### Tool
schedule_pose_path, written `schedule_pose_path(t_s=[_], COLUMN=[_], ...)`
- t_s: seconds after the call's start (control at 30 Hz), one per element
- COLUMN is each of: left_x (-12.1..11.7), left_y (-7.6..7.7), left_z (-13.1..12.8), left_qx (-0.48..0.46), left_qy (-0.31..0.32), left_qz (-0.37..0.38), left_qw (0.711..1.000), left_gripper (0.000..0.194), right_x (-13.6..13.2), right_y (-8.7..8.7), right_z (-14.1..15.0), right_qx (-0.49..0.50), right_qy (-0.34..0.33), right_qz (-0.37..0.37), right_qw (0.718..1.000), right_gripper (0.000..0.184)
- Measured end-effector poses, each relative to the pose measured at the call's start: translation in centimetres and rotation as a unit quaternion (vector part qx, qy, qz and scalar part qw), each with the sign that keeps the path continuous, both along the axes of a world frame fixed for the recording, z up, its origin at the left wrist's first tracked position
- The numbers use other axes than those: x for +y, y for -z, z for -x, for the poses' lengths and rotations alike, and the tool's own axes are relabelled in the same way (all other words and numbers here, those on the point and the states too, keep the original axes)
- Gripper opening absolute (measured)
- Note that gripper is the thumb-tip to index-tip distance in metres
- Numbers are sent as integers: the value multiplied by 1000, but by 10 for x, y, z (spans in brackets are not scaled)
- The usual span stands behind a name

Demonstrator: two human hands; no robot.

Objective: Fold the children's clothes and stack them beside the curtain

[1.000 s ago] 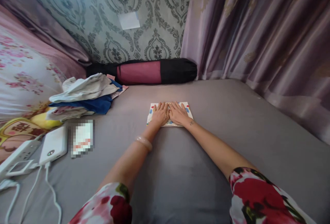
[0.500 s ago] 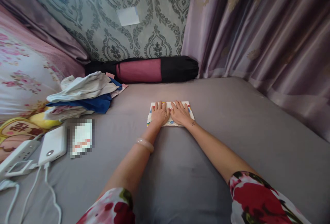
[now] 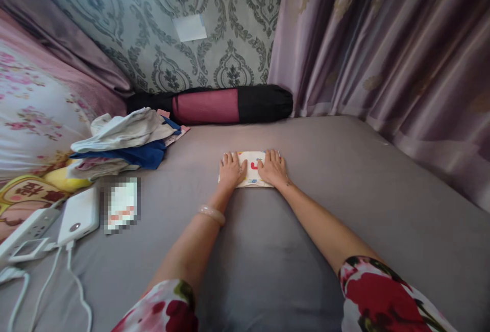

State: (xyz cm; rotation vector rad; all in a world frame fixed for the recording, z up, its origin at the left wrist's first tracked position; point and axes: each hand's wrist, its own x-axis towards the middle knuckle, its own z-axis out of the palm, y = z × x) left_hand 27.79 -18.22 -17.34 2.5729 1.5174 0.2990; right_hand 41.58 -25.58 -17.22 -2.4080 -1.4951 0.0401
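Observation:
A small folded cloth [image 3: 251, 171], white with a colourful print and a red mark in its middle, lies flat on the grey bed sheet [image 3: 260, 250]. My left hand [image 3: 231, 170] rests palm down over its left part, fingers stretched away from me. Over the right part lies my right hand [image 3: 274, 170], also flat with the fingers out. Both hands press on top of the cloth and cover much of it. A pale bangle [image 3: 212, 214] circles my left wrist.
To the left sits a pile of clothes [image 3: 126, 135], with a white power bank [image 3: 79, 215], cables and a power strip [image 3: 32, 227] nearer me. A black and pink roll-shaped bag [image 3: 206, 105] lies against the wall. Purple curtains [image 3: 383, 46] hang at the right.
My hands have slid apart, the left one leftward and the right one slightly rightward. The middle of the cloth with its red mark now shows between them.

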Motion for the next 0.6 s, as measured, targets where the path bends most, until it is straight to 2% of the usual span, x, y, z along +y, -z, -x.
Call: schedule_pose_path(t_s=[0.17,0.43,0.6], left_x=[13,32,40], left_y=[2,5,3], left_z=[17,45,60], left_qx=[2,22,24], left_qy=[54,146,182], left_qz=[16,32,46], left_qw=[998,989,982], left_gripper=[64,61,57], right_x=[-7,-20,-26], right_y=[0,-1,0], right_z=[-18,-45,-63], right_qx=[9,1,-6], right_qy=[-59,-154,-203], right_qz=[43,58,56], right_qw=[997,986,977], right_gripper=[63,62,62])
